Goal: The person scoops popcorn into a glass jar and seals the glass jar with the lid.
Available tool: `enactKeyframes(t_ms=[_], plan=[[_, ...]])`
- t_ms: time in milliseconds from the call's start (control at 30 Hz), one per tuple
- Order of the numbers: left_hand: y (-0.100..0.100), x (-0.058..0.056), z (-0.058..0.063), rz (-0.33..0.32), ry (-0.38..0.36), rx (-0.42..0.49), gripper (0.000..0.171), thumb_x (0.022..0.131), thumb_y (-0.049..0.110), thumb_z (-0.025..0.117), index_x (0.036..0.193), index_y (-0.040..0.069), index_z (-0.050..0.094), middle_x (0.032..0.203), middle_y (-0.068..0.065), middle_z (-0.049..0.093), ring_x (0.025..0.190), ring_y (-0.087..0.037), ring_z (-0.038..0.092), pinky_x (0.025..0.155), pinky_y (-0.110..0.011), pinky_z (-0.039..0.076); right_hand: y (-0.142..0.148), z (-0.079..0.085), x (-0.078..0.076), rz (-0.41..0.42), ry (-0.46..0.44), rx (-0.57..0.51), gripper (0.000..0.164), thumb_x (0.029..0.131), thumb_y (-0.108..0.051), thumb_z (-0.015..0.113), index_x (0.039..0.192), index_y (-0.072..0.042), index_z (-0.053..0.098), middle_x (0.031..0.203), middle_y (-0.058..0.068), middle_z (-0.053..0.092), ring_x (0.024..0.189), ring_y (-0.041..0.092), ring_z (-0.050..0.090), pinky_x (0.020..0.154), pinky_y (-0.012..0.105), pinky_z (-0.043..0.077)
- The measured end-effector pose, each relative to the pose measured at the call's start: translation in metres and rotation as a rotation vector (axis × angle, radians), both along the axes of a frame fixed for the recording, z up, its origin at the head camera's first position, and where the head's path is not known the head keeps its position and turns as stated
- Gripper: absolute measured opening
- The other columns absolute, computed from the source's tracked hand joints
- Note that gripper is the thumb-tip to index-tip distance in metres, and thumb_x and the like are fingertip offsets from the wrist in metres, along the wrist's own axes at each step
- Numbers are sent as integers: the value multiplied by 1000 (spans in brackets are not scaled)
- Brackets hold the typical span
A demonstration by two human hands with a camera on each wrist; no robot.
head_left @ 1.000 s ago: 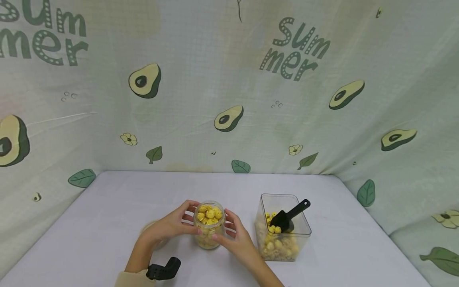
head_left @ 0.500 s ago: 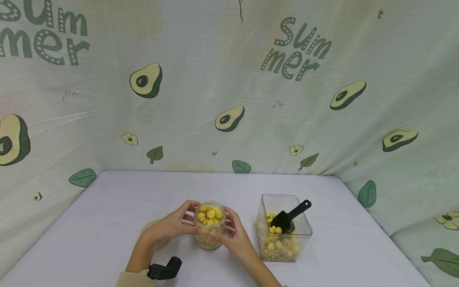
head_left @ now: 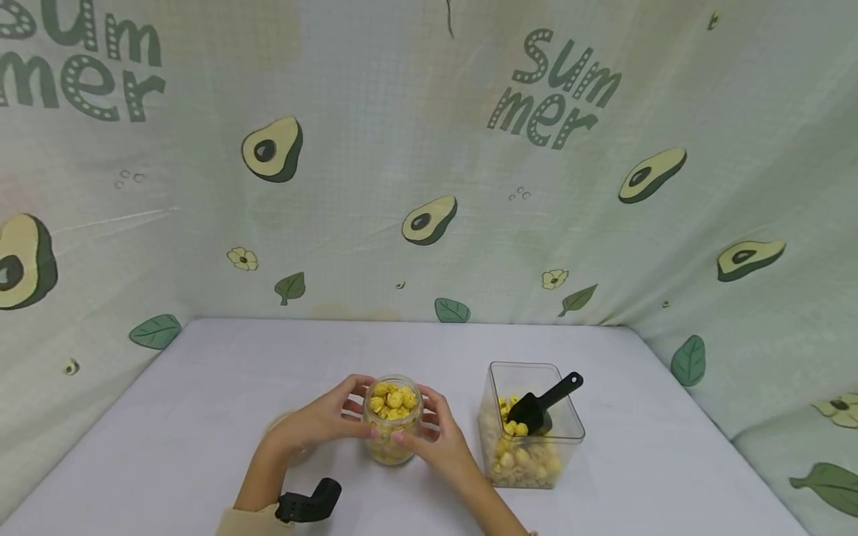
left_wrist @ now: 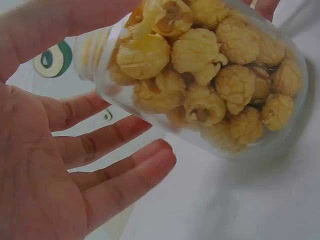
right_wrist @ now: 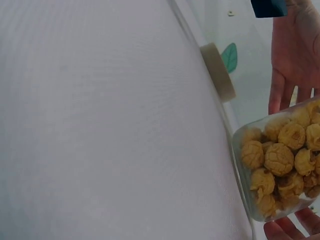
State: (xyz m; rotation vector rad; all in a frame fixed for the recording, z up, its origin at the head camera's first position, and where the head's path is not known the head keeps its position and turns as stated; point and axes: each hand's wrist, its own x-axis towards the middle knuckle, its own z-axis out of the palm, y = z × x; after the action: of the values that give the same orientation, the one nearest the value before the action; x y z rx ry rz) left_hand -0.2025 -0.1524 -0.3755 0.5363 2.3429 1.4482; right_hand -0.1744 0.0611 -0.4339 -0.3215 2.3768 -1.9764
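Note:
A clear glass jar [head_left: 392, 439] full of yellow popcorn stands upright and uncovered on the white table. My left hand [head_left: 330, 418] holds it from the left, thumb at the front and fingers around the far side. From the right, my right hand [head_left: 442, 439] holds the same jar, its thumb on the front. In the left wrist view, the jar [left_wrist: 200, 75] shows round popcorn pieces through the glass, with the thumb across its neck. The right wrist view catches the jar [right_wrist: 280, 160] at its edge, with a few right fingertips [right_wrist: 285, 229] below it.
Right of the jar stands a clear square tub [head_left: 529, 454] part filled with popcorn, a black scoop [head_left: 536, 408] leaning in it. A beige round lid-like disc [right_wrist: 218, 72] lies on the table, mostly hidden behind the left wrist in the head view. Printed cloth hangs behind.

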Motion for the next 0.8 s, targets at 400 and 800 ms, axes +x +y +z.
enactKeyframes(t_ms=[400,800], plan=[[-9,15,25,68,185,-166,77,75,31,76,137,6,39,129,-16,49,115,-36,49,95,-54,44,3,-1,3,-11,12,-4,73,79,-33,72,140,-21,33,133,12,43,114,24,46,94,37,43],[-55,28,17,150,245,-338,76,72,29,78,134,4,42,124,-19,48,111,-41,47,81,-52,49,1,0,2,2,14,-22,74,79,-32,73,140,-21,34,131,12,44,113,24,46,94,37,44]])
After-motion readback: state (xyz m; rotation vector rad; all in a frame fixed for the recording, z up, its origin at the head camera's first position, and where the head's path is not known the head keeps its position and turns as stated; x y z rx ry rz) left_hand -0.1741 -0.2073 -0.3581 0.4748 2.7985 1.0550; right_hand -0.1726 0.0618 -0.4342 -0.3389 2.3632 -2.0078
